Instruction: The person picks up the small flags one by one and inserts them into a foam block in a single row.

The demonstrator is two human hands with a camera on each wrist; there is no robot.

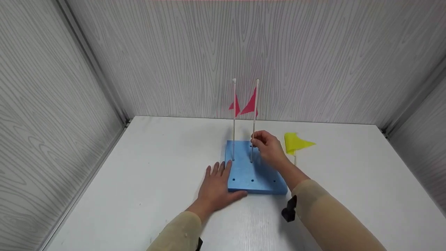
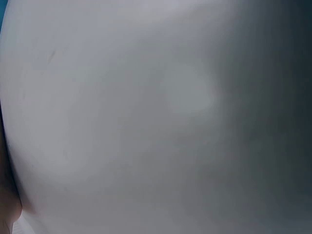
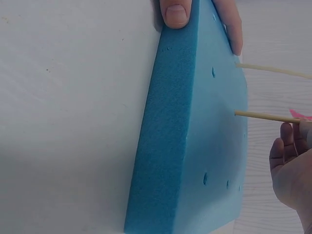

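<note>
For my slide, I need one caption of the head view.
Left hand against a blue block, right hand pinching a red flag by its stick.

The board is blue, two flags red, third flag yellow — walls wavy-grained grey.

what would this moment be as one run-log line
left hand: touching blue rectangular block | right hand: pinching thin wooden stick with red flag | yellow triangular flag: right of block

in the board on the counter a left flag and a right flag stand side by side, the left hand at the near left corner, the right hand on the right flag, and a third flag right of the board.
</note>
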